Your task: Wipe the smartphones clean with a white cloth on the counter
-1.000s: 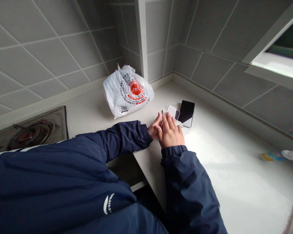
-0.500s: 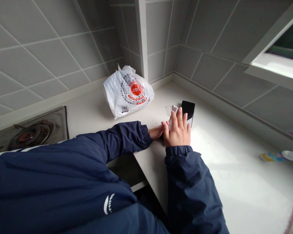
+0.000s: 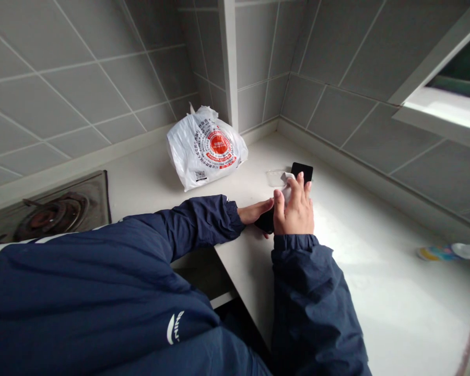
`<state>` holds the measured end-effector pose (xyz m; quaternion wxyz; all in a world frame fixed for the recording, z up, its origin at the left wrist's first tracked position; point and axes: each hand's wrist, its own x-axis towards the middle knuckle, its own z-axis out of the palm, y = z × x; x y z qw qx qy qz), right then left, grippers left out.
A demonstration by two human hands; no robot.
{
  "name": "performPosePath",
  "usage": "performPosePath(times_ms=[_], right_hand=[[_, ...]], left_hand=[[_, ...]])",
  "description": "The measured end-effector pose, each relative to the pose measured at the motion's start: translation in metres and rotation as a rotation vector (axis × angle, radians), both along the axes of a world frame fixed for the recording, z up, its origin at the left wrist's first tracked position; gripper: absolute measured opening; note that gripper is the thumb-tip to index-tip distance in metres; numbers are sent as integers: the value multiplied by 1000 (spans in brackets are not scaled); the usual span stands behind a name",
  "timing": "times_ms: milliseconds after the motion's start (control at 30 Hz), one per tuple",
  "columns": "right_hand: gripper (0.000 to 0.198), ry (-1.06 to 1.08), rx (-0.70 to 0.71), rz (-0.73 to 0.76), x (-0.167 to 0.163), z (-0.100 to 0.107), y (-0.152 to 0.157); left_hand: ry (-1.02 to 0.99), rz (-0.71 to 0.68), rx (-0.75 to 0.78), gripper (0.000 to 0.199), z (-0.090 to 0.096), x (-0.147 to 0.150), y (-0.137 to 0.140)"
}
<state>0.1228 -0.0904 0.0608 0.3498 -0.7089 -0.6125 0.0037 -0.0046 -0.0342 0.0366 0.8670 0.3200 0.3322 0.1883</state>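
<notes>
My left hand (image 3: 254,212) grips a black phone-like slab (image 3: 265,223), its thumb on top and a fingertip showing at the near edge. Close by on the right is my right hand (image 3: 295,210), fingers stretched forward over a crumpled white tissue or cloth (image 3: 288,180) pressed beneath them. The right hand hides part of the slab. Just past the fingers, a clear plastic case (image 3: 274,178) lies on the white counter. A flat black rectangular object (image 3: 302,169) rests beyond the right fingertips, partly covered by them.
A white plastic bag (image 3: 207,149) with a red round print stands near the back wall. At the left is a gas stove (image 3: 58,211). A bottle with a colourful label (image 3: 446,251) lies at the right of the counter (image 3: 376,292). Below the counter edge is an open cabinet space.
My right hand has shifted a little to the right, away from my left hand. More of the black slab and of the clear case shows now.
</notes>
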Motion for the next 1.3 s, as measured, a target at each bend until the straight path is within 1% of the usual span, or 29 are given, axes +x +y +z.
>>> performPosePath(times_ms=[100,167,200,267,333,467,633,733,900,1033,1167,1300], right_hand=[[58,60,12,19,7,-6,4],[58,80,12,19,11,-11,6],[57,83,10,18,13,-13,7],[58,91,7,10,13,-14,7],[58,121,10,-15,12,-14,6],[59,218,27,-86,8,-12,5],[59,271,41,-100,8,-17,7],[61,303,27,-109,7,-17,7],[68,307,-166,-144,4,-8,2],[74,327,-191,-132,2,-5,2],[76,276,-247,-65,-3,-9,4],[75,93,-284,-6,-11,-18,4]], left_hand=[[-8,-168,95,72,-8,-2,4],[-83,-270,221,79,-16,-3,8],[-114,-302,252,83,-20,-3,10],[-143,-313,257,85,-26,-3,14],[-152,-304,235,86,-29,-4,15],[-188,-290,195,86,-26,-4,17],[-230,-290,161,83,-26,-5,20],[-227,-278,155,86,-27,-6,21],[-238,-253,160,89,-27,-6,22],[-260,-214,138,90,-29,-6,24],[-238,-92,99,84,-36,-3,26],[-289,84,52,75,-38,5,25]])
